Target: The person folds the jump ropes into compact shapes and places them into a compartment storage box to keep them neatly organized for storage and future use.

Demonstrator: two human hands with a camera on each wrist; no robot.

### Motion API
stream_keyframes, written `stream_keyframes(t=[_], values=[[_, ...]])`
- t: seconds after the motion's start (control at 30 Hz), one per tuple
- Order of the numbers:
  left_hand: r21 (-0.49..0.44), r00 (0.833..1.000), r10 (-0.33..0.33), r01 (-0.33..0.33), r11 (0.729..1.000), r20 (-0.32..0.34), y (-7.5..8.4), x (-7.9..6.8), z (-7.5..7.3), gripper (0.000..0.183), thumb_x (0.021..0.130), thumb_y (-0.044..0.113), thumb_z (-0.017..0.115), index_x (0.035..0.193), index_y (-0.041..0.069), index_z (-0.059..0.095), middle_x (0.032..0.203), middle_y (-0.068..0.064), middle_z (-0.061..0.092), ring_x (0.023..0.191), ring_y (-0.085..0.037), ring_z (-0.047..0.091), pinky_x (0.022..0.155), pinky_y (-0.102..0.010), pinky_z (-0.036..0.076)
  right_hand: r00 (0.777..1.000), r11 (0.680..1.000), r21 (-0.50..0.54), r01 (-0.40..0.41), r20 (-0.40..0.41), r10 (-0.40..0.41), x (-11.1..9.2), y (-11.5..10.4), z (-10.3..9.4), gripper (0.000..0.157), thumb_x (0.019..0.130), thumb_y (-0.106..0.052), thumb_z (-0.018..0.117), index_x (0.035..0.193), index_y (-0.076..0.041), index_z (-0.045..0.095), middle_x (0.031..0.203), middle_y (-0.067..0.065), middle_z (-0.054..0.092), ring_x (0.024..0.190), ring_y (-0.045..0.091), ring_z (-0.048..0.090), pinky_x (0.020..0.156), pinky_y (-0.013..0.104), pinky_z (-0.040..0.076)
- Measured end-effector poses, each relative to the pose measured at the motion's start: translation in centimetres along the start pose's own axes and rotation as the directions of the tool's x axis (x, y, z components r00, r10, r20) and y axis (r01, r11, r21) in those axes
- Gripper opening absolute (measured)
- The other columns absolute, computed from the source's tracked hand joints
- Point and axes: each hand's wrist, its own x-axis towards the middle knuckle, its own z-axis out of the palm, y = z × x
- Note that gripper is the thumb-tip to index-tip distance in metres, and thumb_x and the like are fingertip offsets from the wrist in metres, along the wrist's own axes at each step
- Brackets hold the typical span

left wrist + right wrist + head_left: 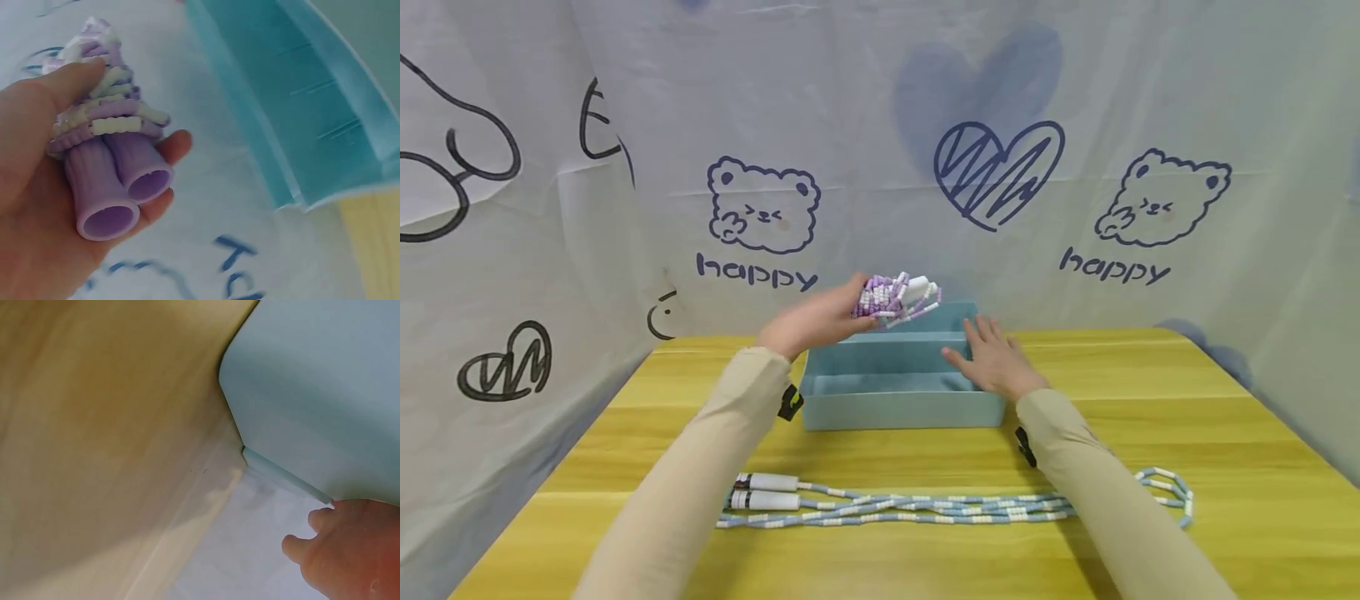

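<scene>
My left hand (820,321) grips a purple and white beaded jump rope (883,302), wound into a bundle, above the left part of a blue-green box (902,411). In the left wrist view the rope's two purple handles (103,187) lie side by side in the palm, hollow ends showing, with the thumb across the beads. My right hand (998,367) rests at the box's right side, fingers extended. The right wrist view shows its fingers (300,547) by the box's outer wall (312,394). A divider runs lengthwise inside the box.
A blue and white beaded jump rope (940,504) lies stretched along the front of the wood-grain table (1150,400), white handles (767,500) at its left. My right forearm passes over its right part. A printed cloth (880,167) hangs behind the table.
</scene>
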Motion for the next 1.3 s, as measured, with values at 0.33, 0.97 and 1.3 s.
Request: stream_keyframes(t=[0.33, 0.97, 1.3], values=[[0.079, 0.996, -0.039, 0.033, 0.996, 0.079, -3.3, 6.6, 4.2, 0.046, 0.091, 0.011, 0.071, 0.128, 0.009, 0.043, 0.114, -0.010, 0.059, 0.104, -0.024, 0.059, 0.091, -0.037, 0.049, 1.000, 0.999, 0.030, 0.021, 0.021, -0.021, 0.0, -0.7, 0.9, 0.086, 0.100, -0.062, 0.032, 0.155, 0.001, 0.014, 0.160, 0.025, 0.008, 0.146, 0.043, 0.005, 0.113, 0.061, 0.011], [0.321, 0.959, -0.227, 0.164, 0.933, 0.170, -0.5, 10.1, 6.4, 0.034, 0.090, 0.009, 0.070, 0.124, 0.010, 0.065, 0.117, -0.006, 0.063, 0.101, -0.020, 0.056, 0.089, -0.036, 0.047, 0.999, 0.994, 0.108, 0.034, -0.005, -0.034, -0.2, 0.2, 0.9, 0.077, 0.102, -0.053, 0.040, 0.153, 0.003, 0.025, 0.158, 0.025, 0.018, 0.144, 0.042, 0.018, 0.115, 0.054, 0.018], [0.391, 0.982, -0.154, 0.101, 0.915, 0.107, -0.6, 10.7, 7.1, 0.019, 0.095, 0.002, 0.061, 0.101, 0.012, 0.075, 0.088, -0.002, 0.067, 0.076, -0.017, 0.053, 0.067, -0.029, 0.044, 1.000, 0.990, 0.139, 0.022, -0.010, -0.021, 0.0, 0.5, 0.2, 0.075, 0.102, -0.052, 0.042, 0.152, 0.001, 0.029, 0.157, 0.024, 0.023, 0.143, 0.041, 0.023, 0.114, 0.054, 0.022]])
